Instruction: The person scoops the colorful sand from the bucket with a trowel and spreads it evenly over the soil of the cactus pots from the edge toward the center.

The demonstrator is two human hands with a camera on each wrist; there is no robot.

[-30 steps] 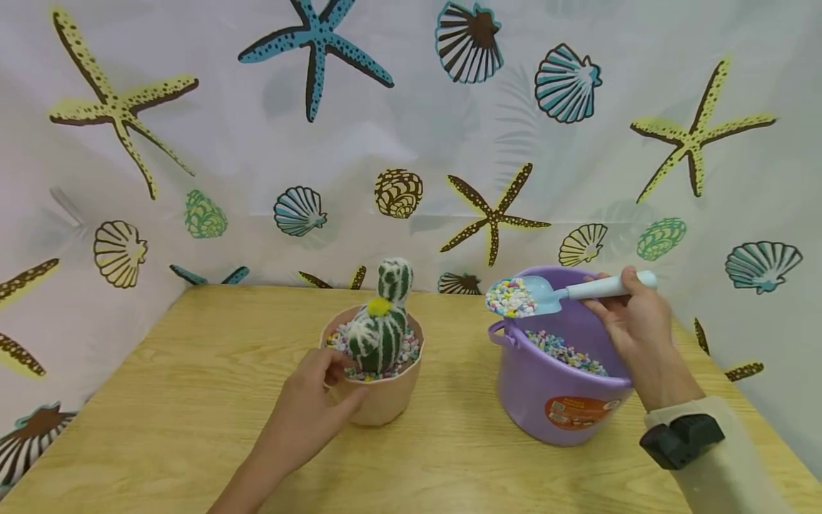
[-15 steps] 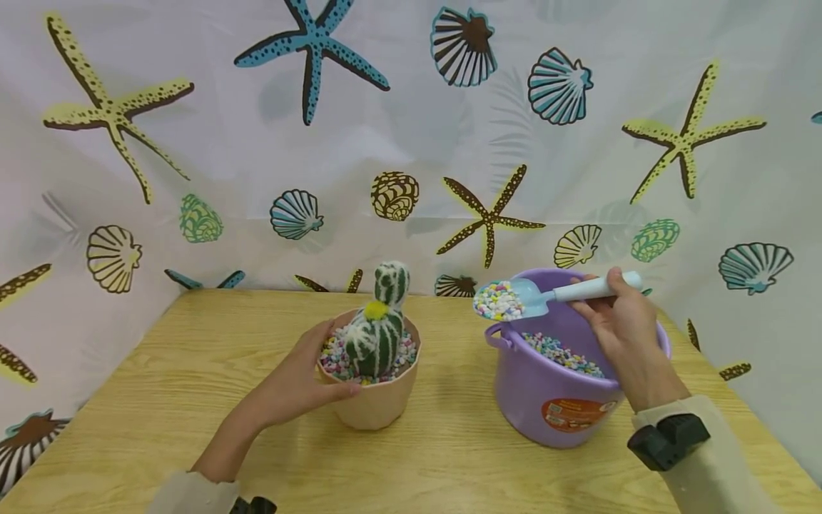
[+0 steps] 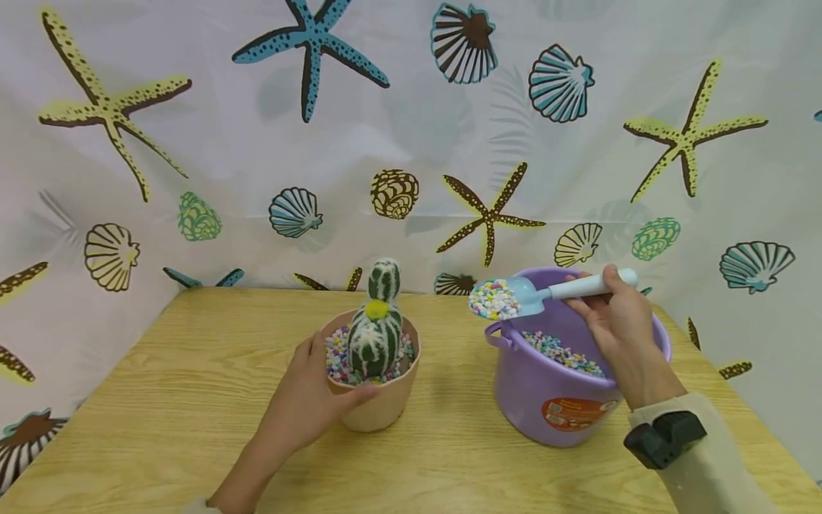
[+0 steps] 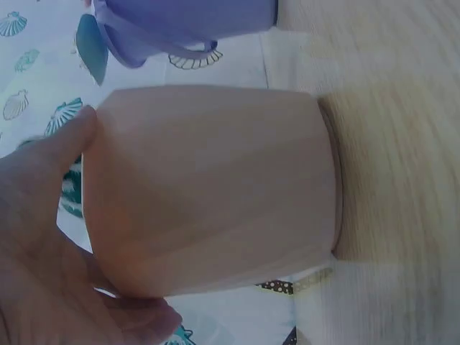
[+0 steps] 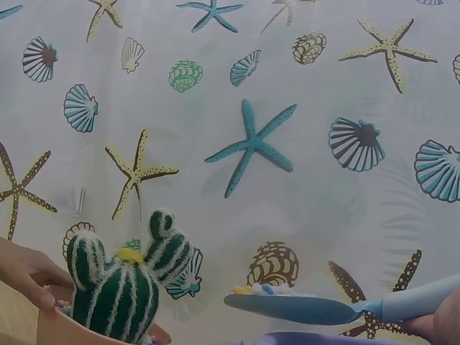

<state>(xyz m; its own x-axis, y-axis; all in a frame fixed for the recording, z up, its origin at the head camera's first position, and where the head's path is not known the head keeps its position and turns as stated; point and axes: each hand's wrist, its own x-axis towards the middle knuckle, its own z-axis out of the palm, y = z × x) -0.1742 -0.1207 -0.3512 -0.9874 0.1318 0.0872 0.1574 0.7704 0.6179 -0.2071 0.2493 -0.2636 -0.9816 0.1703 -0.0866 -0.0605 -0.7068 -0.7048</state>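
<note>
Blue scoop (image 3: 546, 293) held by right hand (image 3: 613, 321), grip pinched round the pale handle near its far end. Long axis nearly level, running left-right; bowl pointing left toward the pot, heaped with coloured pebbles (image 3: 491, 298), hanging over the left rim of the purple bucket (image 3: 565, 400). More pebbles lying inside the bucket.

Left hand (image 3: 308, 403) cupped round the near-left side of the peach pot (image 3: 379, 407), thumb curled over the rim, grip wrapped on the wall. Toy cactus (image 3: 375, 332) upright in the pot, yellow tuft on its front, pebbles around its base.

Both vessels standing on a pale wood-grain bench (image 3: 193, 400), well apart. Behind and on both sides, a white curtain (image 3: 193, 143) printed with starfish and shells.

Compared with half a second ago: scoop bowl shifted slightly left and lower; left hand slid lower and more under the pot's side.
</note>
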